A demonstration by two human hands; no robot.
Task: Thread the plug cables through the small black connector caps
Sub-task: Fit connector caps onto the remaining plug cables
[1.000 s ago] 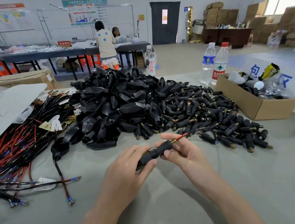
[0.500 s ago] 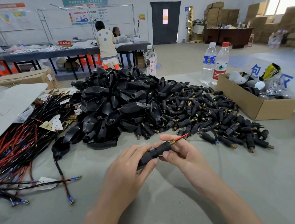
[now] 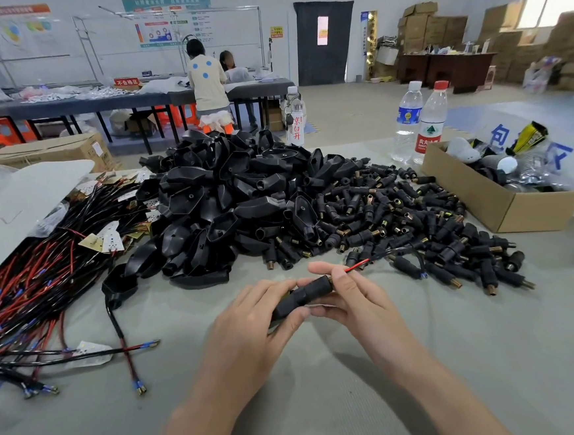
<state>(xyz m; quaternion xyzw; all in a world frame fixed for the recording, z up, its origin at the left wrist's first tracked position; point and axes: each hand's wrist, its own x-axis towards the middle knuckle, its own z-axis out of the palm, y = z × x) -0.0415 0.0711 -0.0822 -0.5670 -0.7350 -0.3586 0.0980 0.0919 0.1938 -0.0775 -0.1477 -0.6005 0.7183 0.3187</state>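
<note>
Grey cloth covers the table [image 3: 327,403]. Across it I see a heap of black housings [image 3: 229,201], with red-and-black cables [image 3: 43,281] spread to its left and loose connector caps [image 3: 416,217] to its right. Nearer me, the left hand [image 3: 249,326] and right hand [image 3: 354,301] both curl round one black cap [image 3: 305,293] held between them. A red wire [image 3: 356,266] pokes from its brass end.
</note>
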